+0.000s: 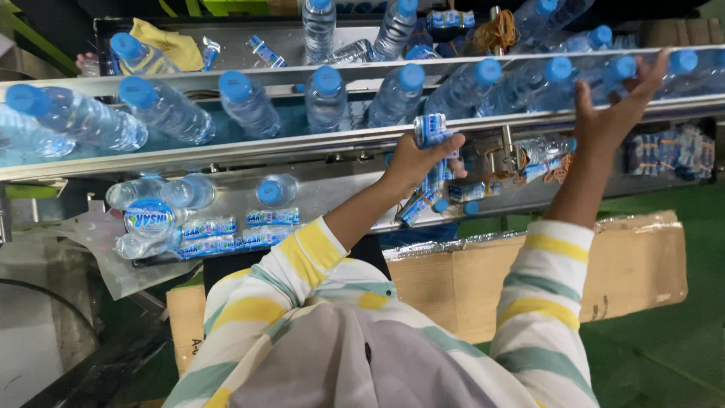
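A line of clear plastic water bottles with blue caps (pixel 326 98) moves along a metal conveyor channel (pixel 226 151). My left hand (pixel 414 162) is closed around a bundle of blue-and-white label sleeves (pixel 430 130) just below the conveyor rail. Further right, my right hand (pixel 613 106) reaches over the rail with fingers spread, touching a bottle (pixel 604 75) on the line. Both arms wear sleeves striped in white, yellow and green.
Bottles (pixel 189 193) and label stacks (pixel 260 227) lie on a metal shelf (pixel 340 185) under the conveyor. More label bundles (pixel 668 151) sit at the right. A cardboard box (pixel 634 264) stands below. A yellow cloth (pixel 170 41) lies behind the line.
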